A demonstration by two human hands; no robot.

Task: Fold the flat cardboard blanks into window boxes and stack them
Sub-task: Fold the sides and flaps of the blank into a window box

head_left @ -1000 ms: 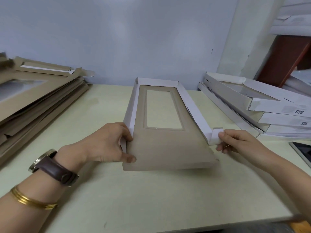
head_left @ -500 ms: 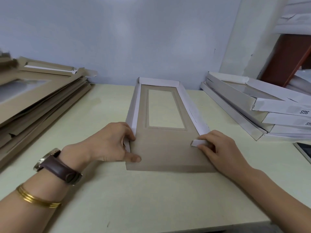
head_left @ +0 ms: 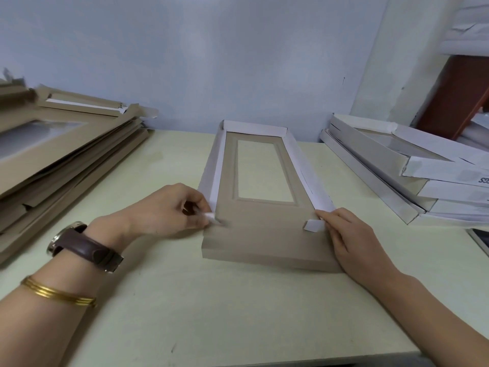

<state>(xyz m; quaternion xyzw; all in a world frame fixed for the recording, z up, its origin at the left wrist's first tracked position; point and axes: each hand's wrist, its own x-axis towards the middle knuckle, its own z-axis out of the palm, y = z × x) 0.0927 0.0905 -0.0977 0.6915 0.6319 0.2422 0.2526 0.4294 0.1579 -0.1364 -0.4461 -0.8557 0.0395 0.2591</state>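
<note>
A half-folded window box (head_left: 264, 229) of brown cardboard lies in the middle of the table, its long white side walls and far end wall raised, its near end flap flat. My left hand (head_left: 169, 210) pinches the small white corner tab at the near end of the left wall. My right hand (head_left: 352, 239) rests along the box's near right corner, its fingers at the wall end beside the right white tab (head_left: 313, 225), which lies folded inward. A stack of flat brown blanks (head_left: 60, 154) is at the left. Folded white boxes (head_left: 412, 176) are piled at the right.
The pale green table (head_left: 211, 313) ends close in front of me. A blue-grey wall stands just behind the box. A dark flat device (head_left: 480, 241) lies at the right edge. A reddish-brown shelf (head_left: 455, 96) with white sheets rises at the far right.
My right hand folded the right corner tab inward and then slid down along the box's right edge. My left hand shifted from holding the left wall to pinching its corner tab.
</note>
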